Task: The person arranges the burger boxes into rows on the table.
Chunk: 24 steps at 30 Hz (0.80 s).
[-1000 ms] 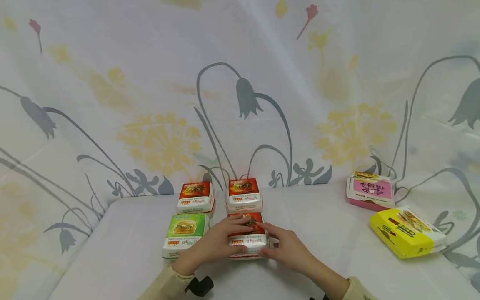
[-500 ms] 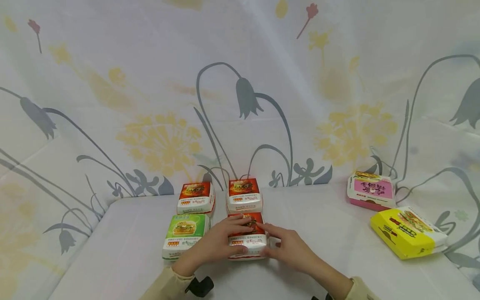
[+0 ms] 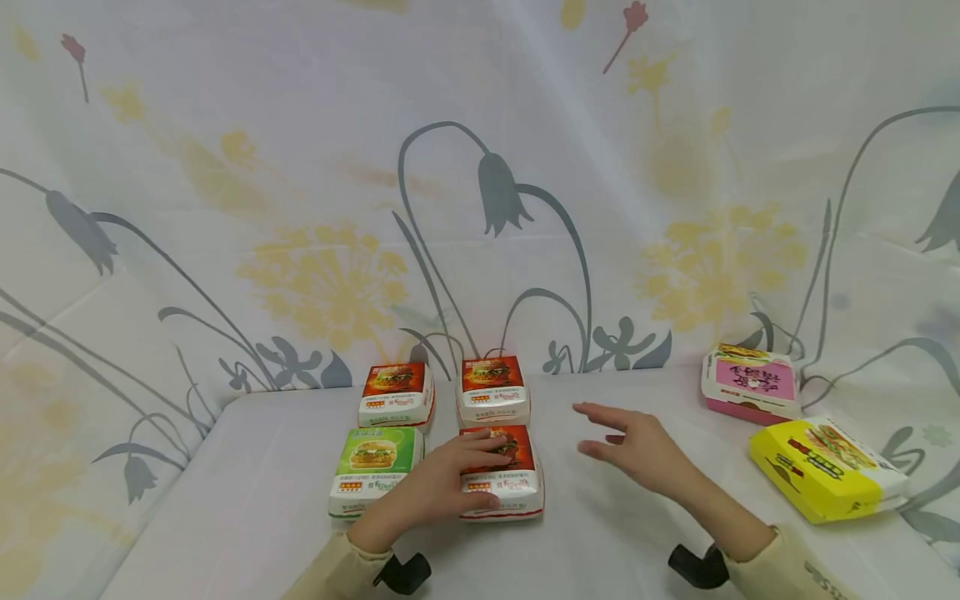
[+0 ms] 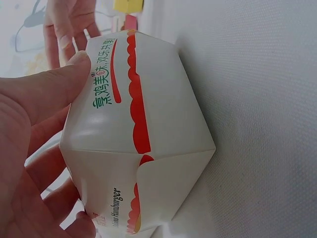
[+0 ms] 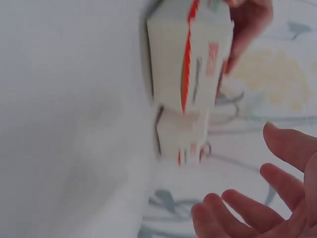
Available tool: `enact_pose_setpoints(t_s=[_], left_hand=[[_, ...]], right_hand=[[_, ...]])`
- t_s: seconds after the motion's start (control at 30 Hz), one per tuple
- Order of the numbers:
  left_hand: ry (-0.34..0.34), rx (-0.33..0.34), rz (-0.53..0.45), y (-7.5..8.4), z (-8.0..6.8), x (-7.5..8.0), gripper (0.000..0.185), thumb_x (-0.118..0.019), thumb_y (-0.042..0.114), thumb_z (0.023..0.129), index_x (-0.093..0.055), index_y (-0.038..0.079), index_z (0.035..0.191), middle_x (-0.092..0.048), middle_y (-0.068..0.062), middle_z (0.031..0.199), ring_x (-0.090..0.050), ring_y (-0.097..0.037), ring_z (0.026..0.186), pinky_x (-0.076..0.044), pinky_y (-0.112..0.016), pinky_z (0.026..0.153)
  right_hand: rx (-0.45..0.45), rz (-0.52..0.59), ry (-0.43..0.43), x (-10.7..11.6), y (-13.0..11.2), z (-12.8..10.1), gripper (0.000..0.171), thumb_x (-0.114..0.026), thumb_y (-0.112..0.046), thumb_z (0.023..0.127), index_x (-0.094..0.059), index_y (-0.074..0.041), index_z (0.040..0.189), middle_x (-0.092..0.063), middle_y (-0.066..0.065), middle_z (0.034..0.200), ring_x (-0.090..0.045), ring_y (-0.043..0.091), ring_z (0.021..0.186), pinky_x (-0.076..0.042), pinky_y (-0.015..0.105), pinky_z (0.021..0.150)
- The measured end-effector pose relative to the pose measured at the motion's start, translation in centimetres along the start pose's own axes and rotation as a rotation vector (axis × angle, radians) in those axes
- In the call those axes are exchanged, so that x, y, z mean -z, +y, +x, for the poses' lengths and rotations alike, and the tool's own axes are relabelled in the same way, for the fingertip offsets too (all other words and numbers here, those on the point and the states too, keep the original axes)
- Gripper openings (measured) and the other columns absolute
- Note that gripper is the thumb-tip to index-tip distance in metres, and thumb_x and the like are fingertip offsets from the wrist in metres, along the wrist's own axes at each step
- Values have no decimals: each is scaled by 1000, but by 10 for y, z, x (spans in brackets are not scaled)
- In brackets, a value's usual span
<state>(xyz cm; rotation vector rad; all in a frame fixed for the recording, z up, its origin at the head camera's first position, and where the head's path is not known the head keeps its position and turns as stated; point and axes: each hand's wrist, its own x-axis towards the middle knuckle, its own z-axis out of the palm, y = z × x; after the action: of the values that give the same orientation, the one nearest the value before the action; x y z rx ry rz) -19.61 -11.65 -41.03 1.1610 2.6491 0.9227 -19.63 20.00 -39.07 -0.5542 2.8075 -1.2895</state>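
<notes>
Right hand [image 3: 643, 450] lifted off red box [image 3: 501, 472], fingers spread; left hand [image 3: 438, 487] stays.

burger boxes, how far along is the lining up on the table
Done, it seems: two red boxes at the back and a green box sit in a tidy block. In hand: the left hand rests on the front red box, completing that block; the right hand hovers open, apart from it. Likely left: the pink box and yellow box lie off to the right.
</notes>
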Motion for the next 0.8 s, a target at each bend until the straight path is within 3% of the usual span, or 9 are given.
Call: enact_pose_setpoints(t_s=[0.17,0.33,0.47,0.53,0.6,0.7,0.77,0.8], left_hand=[[0,19,17,1,-1,-1,51,-77,33,88,-64,18,136,-46,6,151,-35,-20,144,-34,-49,112],[2,28,31,1,-2,-1,51,-77,33,88,-64,19,135,-46,7,151,-34,-20,144,-34,-49,112],[2,23,21,2,-3,-1,51,-77,33,87,-65,18,135,-46,6,151,-35,-21,144,-35,-50,112],[1,32,20,2,-2,-1,51,-77,34,88,-65,19,135,-46,6,151,-35,-21,144,-35,-50,111],[-2,47,18,3,-1,-1,51,-77,34,87,-65,20,135,-46,8,151,-34,-19,144,-34,-50,112],[-3,61,16,4,0,0,51,-78,33,87,-65,21,135,-45,10,151,-34,-18,144,-34,-49,112],[-3,63,12,4,1,0,51,-78,32,87,-65,21,135,-45,10,151,-34,-18,144,-34,-48,112],[-3,63,10,5,1,0,51,-78,32,87,-65,21,135,-45,10,151,-34,-18,144,-34,-48,112]], right_hand=[[1,-41,66,42,13,-2,55,-72,-29,93,-57,-5,140,-57,19,139,-60,39,118,-54,44,89],[-61,-112,109,80,30,-3,57,-69,-35,94,-56,-5,141,-56,25,137,-57,45,120,-56,48,86],[-110,-149,113,108,47,-1,60,-68,-37,96,-52,-5,144,-55,26,137,-54,46,122,-56,31,78],[-139,-139,103,122,57,0,59,-66,-34,97,-50,-5,146,-54,29,137,-62,46,101,-52,23,65],[-149,-154,100,135,67,0,57,-63,-32,99,-48,-3,147,-55,30,135,-63,45,97,-52,20,64],[-186,-175,83,152,82,0,57,-59,-32,101,-45,-2,148,-51,34,137,-61,48,98,-57,34,73],[-202,-198,68,162,92,-1,59,-57,-35,102,-43,-1,149,-47,36,140,-50,52,120,-53,49,90],[-221,-205,58,166,97,-1,61,-56,-36,102,-42,0,149,-45,37,141,-47,54,122,-50,56,92]])
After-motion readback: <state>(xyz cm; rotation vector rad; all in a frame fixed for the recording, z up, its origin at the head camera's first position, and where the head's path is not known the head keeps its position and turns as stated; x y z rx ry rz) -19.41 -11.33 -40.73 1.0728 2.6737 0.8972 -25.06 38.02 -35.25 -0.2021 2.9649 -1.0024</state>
